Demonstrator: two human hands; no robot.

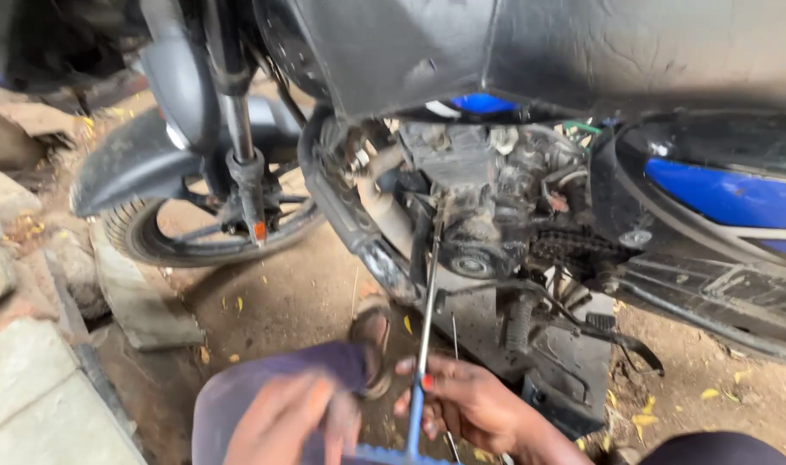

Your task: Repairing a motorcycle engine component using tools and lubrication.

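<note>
A long T-handle wrench (429, 310) with a steel shaft and a blue grip runs from the bottom of the view up to the exposed, dirty engine (479, 207) of a motorcycle. Its tip rests on the engine's left side. My right hand (466, 405) pinches the shaft just above the blue grip. My left hand (290, 422) is blurred, low in the view over my knee in purple cloth (238, 392), close to the left of the blue cross handle. Whether it touches the handle is unclear.
The motorcycle's front wheel (212, 232), fork and dark mudguard (126, 164) stand at the left, and a blue side panel (729, 194) at the right. A drive chain (574, 245) and a foot peg (604, 323) sit beside the engine. A sandalled foot (371, 331) rests on the dirt. Stone slabs (31, 379) line the left edge.
</note>
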